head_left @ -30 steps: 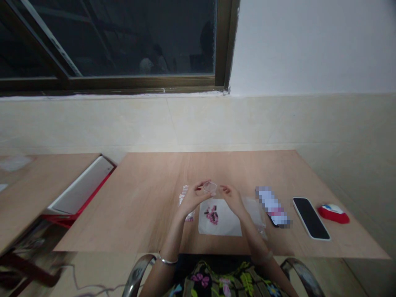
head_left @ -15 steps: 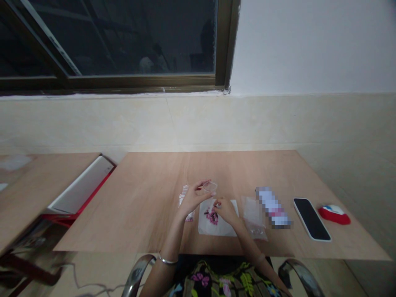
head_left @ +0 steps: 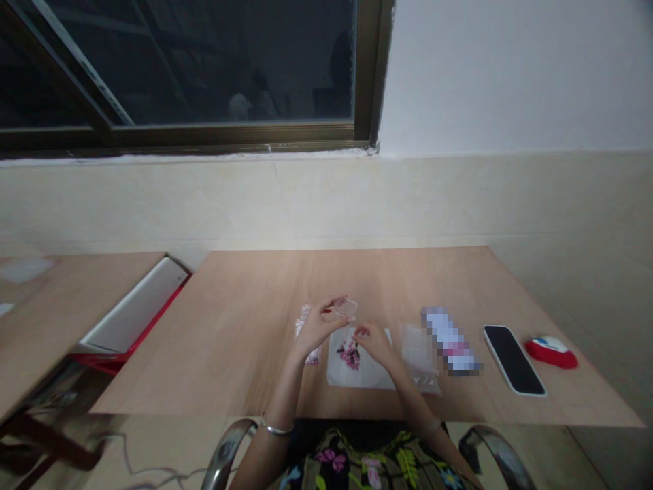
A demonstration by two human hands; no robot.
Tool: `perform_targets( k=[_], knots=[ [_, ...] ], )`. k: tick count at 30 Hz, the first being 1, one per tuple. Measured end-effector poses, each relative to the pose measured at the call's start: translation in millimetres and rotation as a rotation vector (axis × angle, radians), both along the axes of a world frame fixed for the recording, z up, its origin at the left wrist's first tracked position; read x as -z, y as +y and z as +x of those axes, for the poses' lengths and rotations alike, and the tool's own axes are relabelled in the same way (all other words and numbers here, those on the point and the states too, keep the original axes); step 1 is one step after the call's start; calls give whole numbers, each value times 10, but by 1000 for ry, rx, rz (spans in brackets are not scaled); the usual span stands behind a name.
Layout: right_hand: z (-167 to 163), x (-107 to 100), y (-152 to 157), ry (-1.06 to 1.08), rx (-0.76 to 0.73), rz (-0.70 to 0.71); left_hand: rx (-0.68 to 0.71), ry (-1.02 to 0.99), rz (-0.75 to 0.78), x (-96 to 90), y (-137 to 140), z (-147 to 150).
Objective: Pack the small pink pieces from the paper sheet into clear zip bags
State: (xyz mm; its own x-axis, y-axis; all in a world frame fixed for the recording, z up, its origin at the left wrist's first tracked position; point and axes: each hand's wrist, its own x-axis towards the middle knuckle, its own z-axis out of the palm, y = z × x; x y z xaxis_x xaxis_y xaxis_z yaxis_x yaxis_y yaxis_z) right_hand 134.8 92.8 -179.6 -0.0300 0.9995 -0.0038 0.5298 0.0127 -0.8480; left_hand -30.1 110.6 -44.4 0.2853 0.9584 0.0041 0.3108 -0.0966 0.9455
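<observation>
My left hand (head_left: 317, 330) is raised over the table, its thumb and fingers holding a small clear plastic bag (head_left: 347, 309) by the edges. Below it, a little heap of pink and dark pieces (head_left: 349, 358) lies on a white sheet (head_left: 364, 378); they are too small to name. My right hand (head_left: 375, 343) hovers just right of the heap with its fingertips pinched together. Whatever they pinch is too small to make out. Partly behind my left wrist lies a shiny clear packet (head_left: 305, 318).
Clear plastic bags (head_left: 419, 357) lie right of the sheet. Beyond them are a blurred-out rectangular item (head_left: 451, 344), a phone (head_left: 514, 361) and a red-and-white object (head_left: 551, 352). A second table (head_left: 61, 306) stands at the left, and a wall is behind.
My right hand has risen slightly from the heap toward the small bag. My left hand keeps its hold on the bag, almost unmoved.
</observation>
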Motion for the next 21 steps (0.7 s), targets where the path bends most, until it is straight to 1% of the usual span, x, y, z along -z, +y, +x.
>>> perform_targets(
  k=[1,3,5,8,10,12,14,17,19,21],
  knots=[
    [22,-73,16,30,20,44,1,-2,-1,-2,-1,-2],
    [75,-281,48,77,69,132,-1,-5,0,-3,0,-4],
    [128,-556,66,121,149,202,0,-4,8,1,3,-3],
    [177,-995,46,165,220,311,14,-1,18,13,8,4],
    [178,-1228,11,184,204,387,15,-7,17,18,9,12],
    [157,-1372,-25,198,154,441,16,-11,15,18,9,22],
    [125,-1431,-50,190,86,452,23,-16,14,16,9,29],
    [86,-1415,-65,178,9,413,34,-19,10,18,13,23],
    [77,-1362,-55,208,21,391,27,-14,4,19,12,10],
    [81,-1268,-30,248,88,372,16,-6,2,16,7,-4]
  ],
)
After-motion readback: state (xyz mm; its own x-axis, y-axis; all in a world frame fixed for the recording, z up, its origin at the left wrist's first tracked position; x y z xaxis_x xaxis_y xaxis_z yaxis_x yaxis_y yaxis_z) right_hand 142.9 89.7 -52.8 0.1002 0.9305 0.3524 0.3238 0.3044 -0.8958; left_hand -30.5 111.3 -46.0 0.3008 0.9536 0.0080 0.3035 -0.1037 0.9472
